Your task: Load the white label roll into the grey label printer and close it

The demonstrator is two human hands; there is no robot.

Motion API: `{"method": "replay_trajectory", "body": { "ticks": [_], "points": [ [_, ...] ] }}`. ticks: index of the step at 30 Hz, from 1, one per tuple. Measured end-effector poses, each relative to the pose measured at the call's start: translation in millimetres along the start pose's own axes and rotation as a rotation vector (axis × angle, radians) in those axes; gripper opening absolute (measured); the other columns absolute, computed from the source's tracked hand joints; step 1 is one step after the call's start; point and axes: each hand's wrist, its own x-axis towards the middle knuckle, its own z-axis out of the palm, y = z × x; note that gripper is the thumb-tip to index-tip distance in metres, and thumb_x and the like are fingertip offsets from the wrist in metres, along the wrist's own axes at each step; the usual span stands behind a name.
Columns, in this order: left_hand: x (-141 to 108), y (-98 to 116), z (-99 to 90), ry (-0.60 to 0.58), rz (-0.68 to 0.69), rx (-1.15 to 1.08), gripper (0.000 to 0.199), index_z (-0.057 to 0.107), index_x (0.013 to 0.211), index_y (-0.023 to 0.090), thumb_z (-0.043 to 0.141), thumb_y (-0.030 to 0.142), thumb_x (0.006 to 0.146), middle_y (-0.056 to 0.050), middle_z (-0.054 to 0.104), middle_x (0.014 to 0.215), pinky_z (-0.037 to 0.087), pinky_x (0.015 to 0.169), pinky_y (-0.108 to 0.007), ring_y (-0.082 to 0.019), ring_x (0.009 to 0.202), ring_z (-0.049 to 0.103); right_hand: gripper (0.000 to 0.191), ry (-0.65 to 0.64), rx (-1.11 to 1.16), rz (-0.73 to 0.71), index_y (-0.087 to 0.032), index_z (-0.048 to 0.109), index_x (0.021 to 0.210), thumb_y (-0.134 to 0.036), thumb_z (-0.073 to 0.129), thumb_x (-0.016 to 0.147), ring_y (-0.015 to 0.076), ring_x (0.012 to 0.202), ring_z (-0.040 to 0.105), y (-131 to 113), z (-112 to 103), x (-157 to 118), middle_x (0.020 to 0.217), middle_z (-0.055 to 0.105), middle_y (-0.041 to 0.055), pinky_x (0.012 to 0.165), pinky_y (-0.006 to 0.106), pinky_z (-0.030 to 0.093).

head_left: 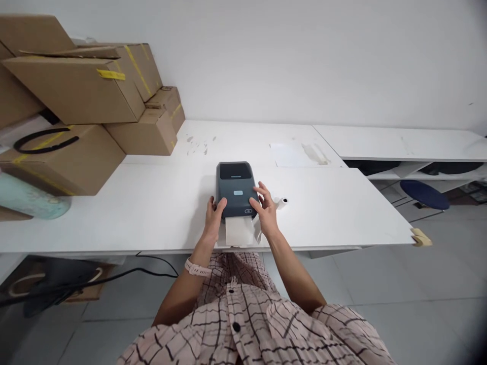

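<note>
A dark grey-blue label printer (237, 186) stands on the white table, with a strip of white label paper (239, 231) coming out of its near side. My left hand (213, 217) holds the printer's left side near the front corner, thumb on top. On the right side, my right hand (265, 209) grips the casing with its thumb on the top edge and its other fingers partly spread. A narrow loose paper strip hangs below my right hand. Just right of that hand lies a small white roll (282, 203).
Cardboard boxes (79, 91) are stacked at the left, with a black ring-shaped band on one. A pale green bottle (34, 197) lies below them. The white table (323, 213) has a wrapped corner at right. A blue stool (424, 194) stands beyond.
</note>
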Motion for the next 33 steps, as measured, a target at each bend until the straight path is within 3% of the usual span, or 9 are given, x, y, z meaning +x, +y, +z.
{"method": "replay_trajectory", "body": {
  "ticks": [3,6,15,19,22,24,25,29,33],
  "points": [
    [0.7,0.7,-1.1,-0.026,-0.076,-0.079,0.081,0.028,0.151,0.020,0.060,0.054,0.085,-0.015,0.042,0.152,0.048,0.103,-0.034,-0.028,0.135,0.047,0.080,0.011,0.101,0.178,-0.031,0.032,0.147,-0.051,0.067,0.078,0.0254,0.148,0.026,6.2,2.9,1.0,0.161,0.026,0.0052,0.119,0.048,0.029],
    [-1.7,-1.0,-1.2,-0.024,-0.022,-0.103,0.078,0.034,0.148,0.019,0.062,0.053,0.084,-0.015,0.046,0.149,0.049,0.102,-0.035,-0.029,0.133,0.049,0.087,-0.060,0.215,0.307,-0.027,0.023,0.151,-0.052,0.064,0.079,0.0262,0.144,0.035,9.2,4.5,0.2,0.158,0.032,0.0083,0.116,0.045,0.035],
    [4.2,-14.5,10.3,0.092,0.177,-0.086,0.068,0.047,0.134,0.018,0.061,0.059,0.082,-0.016,0.056,0.136,0.053,0.092,-0.036,-0.028,0.118,0.059,0.080,-0.126,0.165,0.275,-0.029,0.030,0.151,-0.054,0.065,0.083,0.0269,0.139,0.041,8.7,-4.3,0.4,0.154,0.040,0.0061,0.113,0.044,0.039],
    [-4.8,-12.3,2.6,0.040,0.134,-0.015,0.069,0.042,0.139,0.022,0.058,0.060,0.084,-0.016,0.053,0.139,0.052,0.093,-0.036,-0.027,0.121,0.057,0.082,-0.163,0.210,0.296,-0.029,0.033,0.149,-0.052,0.070,0.080,0.0277,0.137,0.044,4.6,-10.4,4.1,0.152,0.043,0.0068,0.114,0.047,0.037],
    [-30.9,-18.2,-6.6,0.096,0.080,0.073,0.076,0.032,0.144,0.023,0.061,0.058,0.083,-0.017,0.048,0.140,0.054,0.085,-0.031,-0.024,0.119,0.058,0.084,-0.171,0.233,0.318,-0.028,0.034,0.149,-0.051,0.072,0.078,0.0276,0.135,0.046,1.1,-11.8,5.7,0.151,0.045,0.0076,0.116,0.048,0.033],
    [-51.3,-25.6,-10.0,0.129,0.021,0.116,0.072,0.039,0.137,0.021,0.063,0.059,0.080,-0.016,0.056,0.128,0.054,0.070,-0.027,-0.021,0.103,0.063,0.083,-0.154,0.246,0.312,-0.027,0.035,0.148,-0.050,0.073,0.077,0.0275,0.135,0.046,1.3,-10.5,5.6,0.150,0.046,0.0077,0.117,0.048,0.033],
    [-60.0,-29.0,-10.3,0.089,-0.031,0.108,0.066,0.046,0.128,0.019,0.063,0.060,0.079,-0.014,0.060,0.119,0.053,0.061,-0.026,-0.020,0.092,0.065,0.083,-0.145,0.251,0.304,-0.027,0.035,0.148,-0.050,0.072,0.077,0.0274,0.135,0.046,2.3,-9.5,5.3,0.149,0.047,0.0076,0.117,0.048,0.033],
    [-76.7,-31.8,-4.6,-0.249,-0.232,0.005,0.048,0.059,0.088,0.015,0.061,0.062,0.077,-0.004,0.063,0.070,0.040,0.043,-0.023,-0.014,0.053,0.057,0.081,-0.139,0.226,0.280,-0.026,0.035,0.148,-0.052,0.070,0.079,0.0276,0.134,0.048,8.0,-6.5,3.4,0.147,0.049,0.0085,0.114,0.049,0.037],
    [-78.7,-21.9,-1.0,-0.280,-0.142,0.009,0.044,0.056,0.070,0.016,0.062,0.059,0.079,0.003,0.051,0.045,0.034,0.044,-0.022,-0.009,0.041,0.045,0.078,-0.092,-0.028,0.151,-0.024,0.028,0.150,-0.052,0.062,0.085,0.0291,0.136,0.045,-2.9,-7.7,-0.6,0.148,0.047,0.0123,0.111,0.052,0.040]
  ]
}}
